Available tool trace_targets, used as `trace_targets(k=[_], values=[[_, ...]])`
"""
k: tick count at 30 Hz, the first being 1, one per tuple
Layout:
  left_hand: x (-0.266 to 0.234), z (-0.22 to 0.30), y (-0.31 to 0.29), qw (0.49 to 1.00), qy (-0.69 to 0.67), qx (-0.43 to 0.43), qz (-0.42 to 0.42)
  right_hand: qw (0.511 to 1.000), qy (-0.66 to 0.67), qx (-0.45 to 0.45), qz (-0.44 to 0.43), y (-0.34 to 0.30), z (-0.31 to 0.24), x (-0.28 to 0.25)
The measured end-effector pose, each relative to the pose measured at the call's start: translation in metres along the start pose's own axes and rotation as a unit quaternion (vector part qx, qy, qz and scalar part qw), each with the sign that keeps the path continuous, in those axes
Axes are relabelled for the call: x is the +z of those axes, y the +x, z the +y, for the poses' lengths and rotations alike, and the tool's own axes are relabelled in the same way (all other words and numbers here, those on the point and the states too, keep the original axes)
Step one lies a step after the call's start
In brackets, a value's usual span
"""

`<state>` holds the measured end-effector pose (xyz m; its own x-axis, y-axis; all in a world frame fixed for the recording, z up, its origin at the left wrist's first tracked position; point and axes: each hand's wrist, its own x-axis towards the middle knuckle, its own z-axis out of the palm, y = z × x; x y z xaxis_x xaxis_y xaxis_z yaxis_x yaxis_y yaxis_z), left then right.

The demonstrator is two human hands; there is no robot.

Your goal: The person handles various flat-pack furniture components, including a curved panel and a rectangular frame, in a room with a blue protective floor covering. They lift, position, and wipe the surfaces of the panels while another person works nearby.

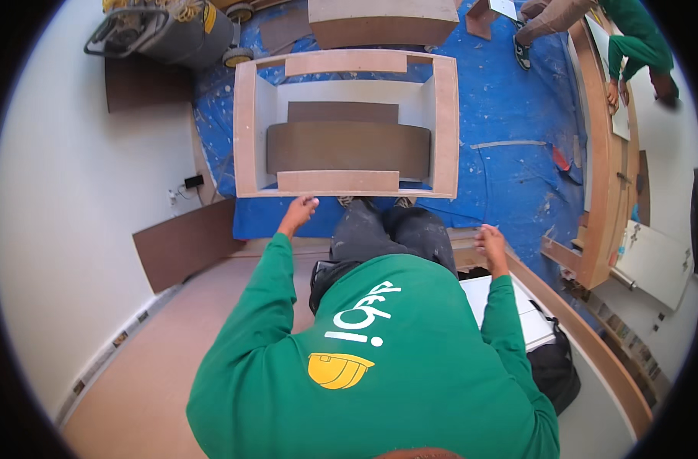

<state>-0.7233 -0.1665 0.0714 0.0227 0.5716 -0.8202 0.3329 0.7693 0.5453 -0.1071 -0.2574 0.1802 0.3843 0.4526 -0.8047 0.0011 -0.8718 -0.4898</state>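
A wooden cabinet frame (pixel 445 126) lies open-side up in front of my legs, with brown panels showing inside it. Just off its near edge, toward the left, my left hand (pixel 298 214) is closed with curled fingers; what it holds, if anything, is too small to make out. My right hand (pixel 490 243) is raised to the right of my thigh, thumb and fingers pinched together. Anything between those fingers is also too small to name. Neither hand touches the frame.
Blue sheeting (pixel 510 115) covers the floor. At back left stands a wheeled grey bin (pixel 184 38); a wooden box (pixel 383 27) is beyond the frame. A person in a green sleeve (pixel 640 53) bends over a long wooden unit (pixel 600 191) at right. A brown panel (pixel 184 245) leans at left.
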Motion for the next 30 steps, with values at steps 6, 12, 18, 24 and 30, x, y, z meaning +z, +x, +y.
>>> trace_targets(k=[6,12,18,24,30], values=[[0.033,0.029,0.043,0.994,-0.096,-0.037,0.021,0.977,-0.176,-0.04,-0.111,-0.034,-0.036,0.034],[0.093,0.029,0.039,0.983,-0.162,-0.068,0.048,0.96,-0.237,-0.08,-0.129,0.034,-0.084,-0.022],[0.175,0.021,0.006,0.936,-0.297,-0.104,0.155,0.917,-0.33,-0.122,-0.186,0.138,-0.147,-0.076],[0.28,0.052,-0.036,0.978,-0.18,-0.045,0.092,0.842,-0.456,-0.121,-0.26,0.187,-0.248,-0.098],[0.345,0.059,-0.028,0.946,-0.24,-0.015,0.218,0.748,-0.558,-0.164,-0.319,0.198,-0.295,-0.044]])
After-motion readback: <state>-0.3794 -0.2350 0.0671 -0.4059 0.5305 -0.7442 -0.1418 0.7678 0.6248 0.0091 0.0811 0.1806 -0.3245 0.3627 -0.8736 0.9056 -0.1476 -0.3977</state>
